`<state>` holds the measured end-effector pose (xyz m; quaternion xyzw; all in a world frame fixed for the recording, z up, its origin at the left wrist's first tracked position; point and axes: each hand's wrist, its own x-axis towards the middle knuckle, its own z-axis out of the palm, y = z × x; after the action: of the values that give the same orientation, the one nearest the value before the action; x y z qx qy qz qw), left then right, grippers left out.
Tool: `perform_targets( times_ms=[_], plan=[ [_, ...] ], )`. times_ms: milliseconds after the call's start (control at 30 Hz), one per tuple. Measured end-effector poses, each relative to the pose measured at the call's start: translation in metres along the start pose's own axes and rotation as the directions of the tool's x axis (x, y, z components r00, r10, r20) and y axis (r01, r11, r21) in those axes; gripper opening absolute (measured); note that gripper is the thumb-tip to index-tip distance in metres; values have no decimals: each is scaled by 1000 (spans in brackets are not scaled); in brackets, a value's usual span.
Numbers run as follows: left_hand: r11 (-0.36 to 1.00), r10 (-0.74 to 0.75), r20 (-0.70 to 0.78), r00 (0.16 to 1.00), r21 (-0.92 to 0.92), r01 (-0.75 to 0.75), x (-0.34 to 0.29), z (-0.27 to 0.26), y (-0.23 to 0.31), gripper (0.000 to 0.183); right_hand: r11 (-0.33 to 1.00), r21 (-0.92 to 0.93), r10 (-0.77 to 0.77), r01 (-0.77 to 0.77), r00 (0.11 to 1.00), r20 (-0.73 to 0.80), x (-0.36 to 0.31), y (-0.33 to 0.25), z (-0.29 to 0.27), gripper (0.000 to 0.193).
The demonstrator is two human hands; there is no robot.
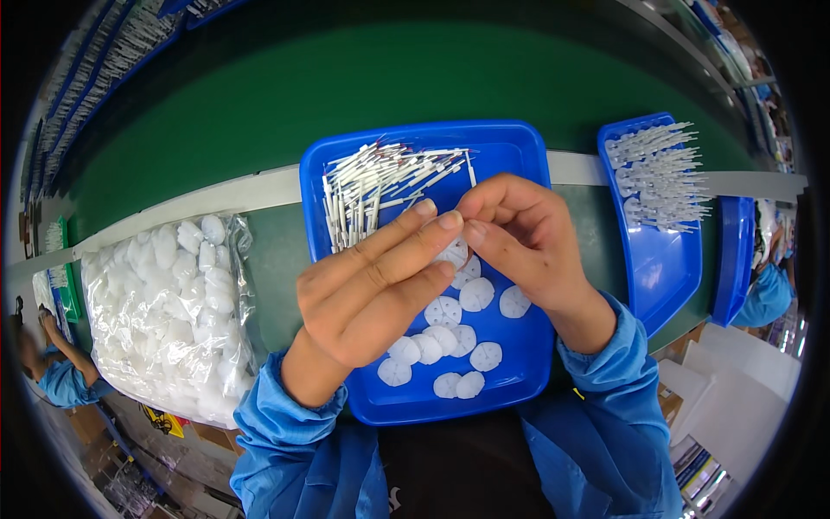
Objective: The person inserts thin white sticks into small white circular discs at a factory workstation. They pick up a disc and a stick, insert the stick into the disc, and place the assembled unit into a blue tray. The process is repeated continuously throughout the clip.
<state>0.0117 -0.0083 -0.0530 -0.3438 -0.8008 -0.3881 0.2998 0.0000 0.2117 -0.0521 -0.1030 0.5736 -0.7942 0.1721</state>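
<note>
Both my hands meet over a blue tray [432, 408]. My left hand [367, 290] is closed, its fingertips pressed on a round white plastic disc [453, 252] that is partly hidden under them. Thumb and forefinger of my right hand [532, 246] are pinched together at the same spot. A thin white stick [471, 169] stands up just behind the right fingertips and seems to be in that pinch; its lower end is hidden. Under my hands, several loose white discs [477, 294] lie in the tray. A heap of thin white sticks [376, 182] fills its far left part.
Left of the tray lies a clear plastic bag [169, 311] full of white discs. On the right, a second blue tray [661, 277] holds rows of upright white stick pieces [657, 177]. Other people's blue sleeves [73, 383] show at both outer edges of the green table [415, 78].
</note>
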Motion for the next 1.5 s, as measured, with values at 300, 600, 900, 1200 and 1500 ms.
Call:
perform_targets(
  times_ms=[300,600,900,1200,1500],
  plan=[
    [1000,10,3,1000,6,-10,2,1,2,16,999,-35,-10,10,1000,7,-5,-5,2,23],
    [960,-260,-31,965,-119,255,2,-6,0,24,330,-876,-264,353,925,273,-1,-19,-3,28],
    [571,-709,80,701,-519,637,-8,-2,-8,30,520,-839,-241,157,970,32,13,-26,5,32],
    [486,-737,148,660,-562,669,-11,-1,-7,41,498,-771,-511,398,852,110,20,4,12,18],
    [587,-698,77,712,-507,631,-14,1,-14,32,504,-810,-413,300,907,79,12,3,10,19]
  ],
)
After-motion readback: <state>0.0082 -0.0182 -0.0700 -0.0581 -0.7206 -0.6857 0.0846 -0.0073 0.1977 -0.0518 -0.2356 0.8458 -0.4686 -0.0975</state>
